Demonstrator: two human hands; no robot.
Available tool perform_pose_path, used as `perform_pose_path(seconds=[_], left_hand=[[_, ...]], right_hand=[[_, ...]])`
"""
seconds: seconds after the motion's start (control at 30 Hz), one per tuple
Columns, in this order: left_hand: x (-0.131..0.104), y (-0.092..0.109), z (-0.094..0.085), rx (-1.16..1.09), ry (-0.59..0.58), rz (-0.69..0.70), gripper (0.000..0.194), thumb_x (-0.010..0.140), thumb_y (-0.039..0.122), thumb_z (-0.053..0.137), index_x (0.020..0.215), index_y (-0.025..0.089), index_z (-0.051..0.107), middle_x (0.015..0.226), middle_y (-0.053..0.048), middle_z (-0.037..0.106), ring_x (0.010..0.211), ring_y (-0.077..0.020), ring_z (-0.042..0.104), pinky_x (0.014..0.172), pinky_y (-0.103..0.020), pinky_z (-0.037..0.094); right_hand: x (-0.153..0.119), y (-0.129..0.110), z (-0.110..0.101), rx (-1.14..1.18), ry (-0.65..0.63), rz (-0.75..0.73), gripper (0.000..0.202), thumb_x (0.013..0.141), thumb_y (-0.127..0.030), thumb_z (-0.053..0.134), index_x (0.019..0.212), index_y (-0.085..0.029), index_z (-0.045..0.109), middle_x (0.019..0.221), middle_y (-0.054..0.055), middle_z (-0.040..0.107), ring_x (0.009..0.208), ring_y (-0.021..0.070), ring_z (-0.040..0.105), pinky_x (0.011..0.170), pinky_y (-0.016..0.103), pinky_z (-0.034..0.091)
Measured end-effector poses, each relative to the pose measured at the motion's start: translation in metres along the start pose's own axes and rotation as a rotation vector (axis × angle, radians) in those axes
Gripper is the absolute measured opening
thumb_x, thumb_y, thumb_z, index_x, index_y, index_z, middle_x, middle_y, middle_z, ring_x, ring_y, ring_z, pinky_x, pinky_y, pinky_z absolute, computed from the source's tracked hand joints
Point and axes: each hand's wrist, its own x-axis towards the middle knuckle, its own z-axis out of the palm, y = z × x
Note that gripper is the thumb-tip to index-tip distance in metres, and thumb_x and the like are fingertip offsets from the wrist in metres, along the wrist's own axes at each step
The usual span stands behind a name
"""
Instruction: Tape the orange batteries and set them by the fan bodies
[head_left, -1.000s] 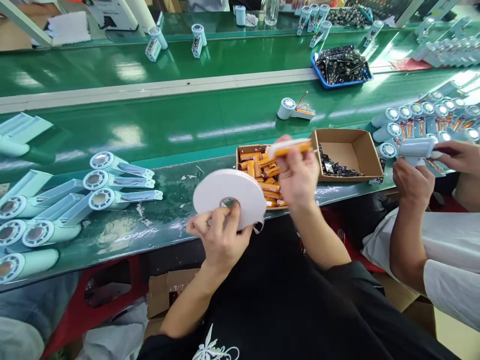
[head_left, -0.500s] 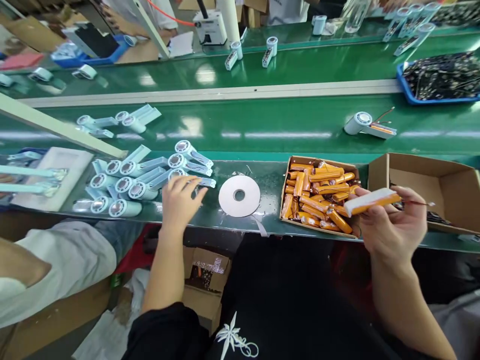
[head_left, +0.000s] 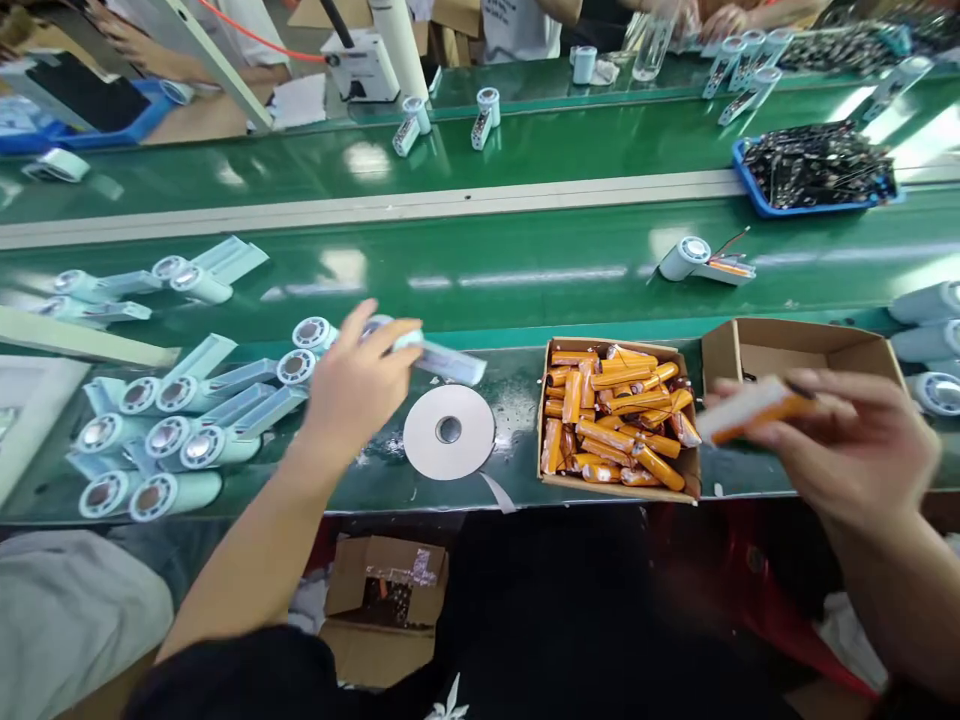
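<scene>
My left hand (head_left: 360, 385) is closed around a light blue fan housing (head_left: 454, 362), raised over the bench edge with its open handle pointing right. Part of the round head is hidden by my fingers. In my right hand (head_left: 870, 450) is an orange battery (head_left: 757, 410) with a white strip along its upper side, blurred by motion. Below that battery's left end stands a cardboard box (head_left: 694, 480) full of orange batteries (head_left: 619, 425). A white roll of tape (head_left: 424, 440) lies flat between my hands, its loose end hanging over the front edge.
More blue fan housings (head_left: 169, 440) are grouped on the left. On the green belt (head_left: 525, 265) sits a fan housing with wires (head_left: 694, 258). A second cardboard box (head_left: 795, 345) stands at right, and a blue tray (head_left: 772, 205) of dark parts is beyond. Co-workers are across the line.
My left hand has picked up a fan housing from the front group and lifted it rightward. My right hand, still holding the battery, has shifted right. The whole view has moved too.
</scene>
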Motion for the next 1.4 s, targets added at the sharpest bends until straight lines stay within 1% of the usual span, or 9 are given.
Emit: perform_pose_path(seconds=[0.07,0.17,0.3,0.47,0.73,0.97,1.23,1.33,1.4], left_hand=[[0.066,0.008,0.037,-0.024,-0.064,-0.031,0.026,0.092,0.017,0.055,0.091,0.023,0.081,0.13,-0.006,0.073,0.143,-0.0375,0.047,0.106,-0.057,0.05],[0.146,0.018,0.083,0.023,-0.346,-0.05,0.024,0.089,0.02,0.06,0.092,0.025,0.083,0.135,-0.003,0.072,0.129,-0.0324,0.058,0.102,-0.046,0.052],[0.185,0.023,0.1,0.003,-0.617,0.014,0.014,0.079,0.032,0.074,0.091,0.031,0.082,0.142,0.005,0.069,0.121,-0.0259,0.065,0.099,-0.033,0.049],[0.184,0.026,0.093,-0.055,-0.619,-0.067,0.02,0.093,0.04,0.061,0.102,0.03,0.076,0.118,0.0,0.078,0.108,-0.0234,0.069,0.088,-0.029,0.047],[0.186,0.043,0.109,-0.047,-0.515,-0.131,0.026,0.098,0.032,0.048,0.111,0.025,0.069,0.115,-0.009,0.076,0.108,-0.0266,0.069,0.09,-0.032,0.047],[0.191,0.044,0.114,-0.108,-0.492,-0.159,0.019,0.095,0.03,0.054,0.102,0.025,0.071,0.11,-0.008,0.077,0.108,-0.0284,0.069,0.09,-0.034,0.047],[0.199,0.054,0.119,-0.198,-0.441,-0.217,0.015,0.091,0.026,0.061,0.099,0.025,0.073,0.108,-0.007,0.078,0.106,-0.0256,0.069,0.093,-0.033,0.047],[0.182,0.06,0.103,-0.212,-0.349,-0.249,0.027,0.098,0.028,0.054,0.119,0.022,0.069,0.124,-0.011,0.074,0.118,-0.0253,0.065,0.102,-0.035,0.045],[0.145,0.059,0.082,-0.255,-0.203,-0.218,0.033,0.104,0.034,0.046,0.126,0.019,0.065,0.134,-0.012,0.069,0.129,-0.0247,0.058,0.111,-0.037,0.042]], right_hand=[[0.053,0.0,0.037,0.073,-0.11,-0.128,0.043,0.069,-0.027,0.094,0.105,-0.037,0.073,0.096,0.003,0.079,0.097,0.0306,0.08,0.08,0.049,0.068],[0.123,0.015,0.101,0.168,-0.321,-0.071,0.042,0.077,-0.031,0.086,0.115,-0.026,0.067,0.097,0.004,0.08,0.091,0.0234,0.08,0.084,0.043,0.065],[0.164,0.05,0.157,-0.015,-0.447,-0.095,0.04,0.084,-0.033,0.079,0.119,-0.019,0.066,0.084,0.0,0.078,0.076,0.0157,0.073,0.078,0.033,0.057],[0.17,0.077,0.18,-0.377,-0.608,-0.212,0.028,0.091,-0.028,0.069,0.117,-0.018,0.067,0.072,-0.004,0.074,0.068,0.0129,0.065,0.072,0.025,0.045],[0.165,0.067,0.184,-0.865,-0.841,-0.387,0.029,0.097,-0.033,0.062,0.124,-0.026,0.067,0.088,0.003,0.078,0.077,0.0222,0.069,0.071,0.029,0.042],[0.154,0.059,0.182,-1.038,-0.759,-0.208,0.044,0.099,-0.044,0.059,0.138,-0.023,0.06,0.106,0.012,0.078,0.09,0.0291,0.073,0.075,0.033,0.049],[0.172,0.058,0.207,-1.28,-1.057,-0.267,0.051,0.099,-0.058,0.052,0.138,-0.03,0.068,0.124,0.019,0.074,0.109,0.0385,0.073,0.084,0.045,0.055],[0.183,0.056,0.204,-1.299,-1.041,-0.298,0.04,0.096,-0.047,0.06,0.128,-0.027,0.075,0.123,0.018,0.075,0.111,0.0364,0.073,0.087,0.042,0.055],[0.19,0.059,0.194,-1.311,-1.004,-0.306,0.036,0.096,-0.036,0.062,0.127,-0.026,0.075,0.124,0.018,0.075,0.111,0.0361,0.072,0.088,0.041,0.055]])
